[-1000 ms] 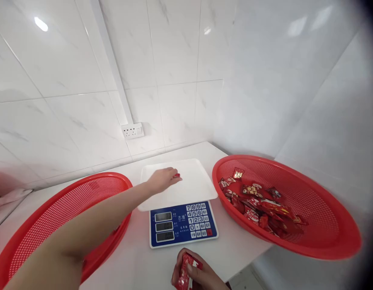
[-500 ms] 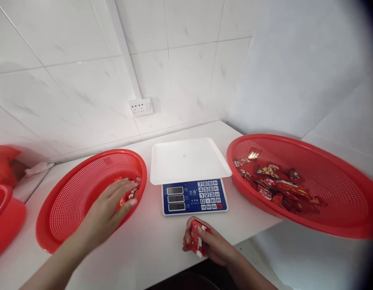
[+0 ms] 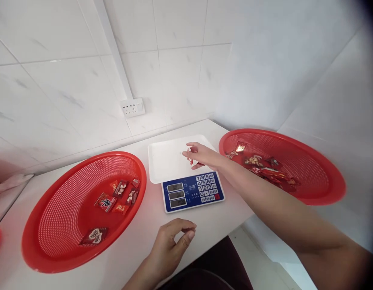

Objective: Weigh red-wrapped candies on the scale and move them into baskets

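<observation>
Across the tabletop (image 3: 204,225), right hand (image 3: 201,155) has moved over the tray (image 3: 165,159), fingers clasping red packets (image 3: 193,150); left hand (image 3: 170,245) empty.

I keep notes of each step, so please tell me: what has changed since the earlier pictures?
The right hand, earlier low before the scale, has moved forward over its white tray, holding a red packet. The left hand has drawn back from the left basket to the scale's near side; the packet it first held no longer shows. Scale and baskets stayed in place.
</observation>
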Tool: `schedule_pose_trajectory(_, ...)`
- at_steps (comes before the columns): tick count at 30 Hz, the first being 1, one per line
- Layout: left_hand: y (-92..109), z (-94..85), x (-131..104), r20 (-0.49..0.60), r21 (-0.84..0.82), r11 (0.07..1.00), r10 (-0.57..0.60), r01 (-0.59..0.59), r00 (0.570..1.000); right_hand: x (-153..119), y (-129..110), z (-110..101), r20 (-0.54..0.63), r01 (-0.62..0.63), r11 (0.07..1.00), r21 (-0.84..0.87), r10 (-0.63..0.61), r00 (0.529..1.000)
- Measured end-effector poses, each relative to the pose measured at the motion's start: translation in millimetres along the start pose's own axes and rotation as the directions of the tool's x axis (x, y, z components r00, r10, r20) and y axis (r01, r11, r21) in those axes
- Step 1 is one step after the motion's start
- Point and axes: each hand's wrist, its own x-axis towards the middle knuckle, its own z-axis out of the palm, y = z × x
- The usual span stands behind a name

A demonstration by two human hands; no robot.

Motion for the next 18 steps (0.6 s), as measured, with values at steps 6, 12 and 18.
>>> schedule_pose_trajectory(6, 2, -6.3, 6, -0.035, -0.159, 0.975, -0.163, 0.156, 0.986, 19, 2, -13, -0.013, -0.02, 0.993, -0.113, 0.018, 1.0)
schedule_pose_trajectory(12, 9, 0.4, 15, 0.037, -0.278, 0.939, -0.199, 0.201, 0.979, 18, -4, -27, 0.011, 0.004, 0.965, -0.26, -0.001, 1.0)
schedule_pose_trajectory(18, 10, 7.0, 22, -0.024, -0.359, 0.897, -0.286, 0.259, 0.958, -5, -2, -109, -0.068, -0.005, 0.836, -0.548, -0.038, 0.997)
